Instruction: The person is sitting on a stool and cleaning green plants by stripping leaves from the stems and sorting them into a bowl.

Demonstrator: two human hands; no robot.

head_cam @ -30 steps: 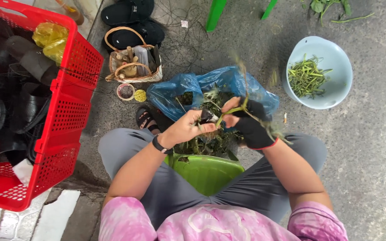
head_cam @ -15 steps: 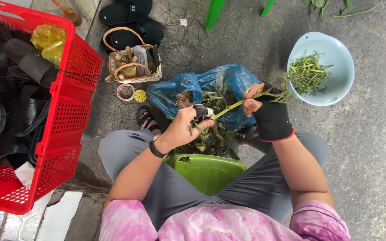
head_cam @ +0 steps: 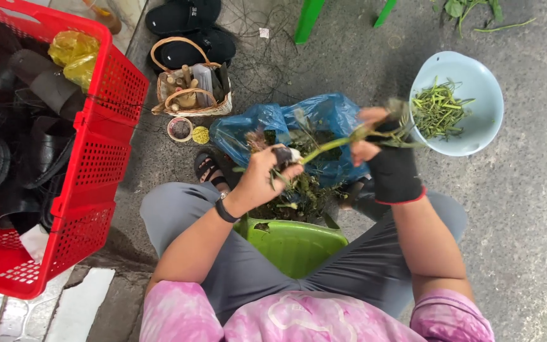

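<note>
2 hands at work: both grip 1 long green stalk, seen from the head view only.
Left hand: bare, closed around the root end of the green stalk, with a black band on the wrist.
Right hand: in a black fingerless wrap, fingers pinched tight on the leafy end of the stalk, just beside the bowl's rim.
Stalk position: stretched between the hands, tilted up toward the right, above the blue plastic bag.
Bag: open on the concrete, filled with tangled plants and roots.
Pale blue bowl: right of the bag, holding a heap of cut green pieces.
Green stool: between the person's knees.
Red crate: at the left, packed with black rubbery items.
Small wicker basket: between crate and bag, holding sticks and oddments.
Black sandals: beyond the basket.
</note>
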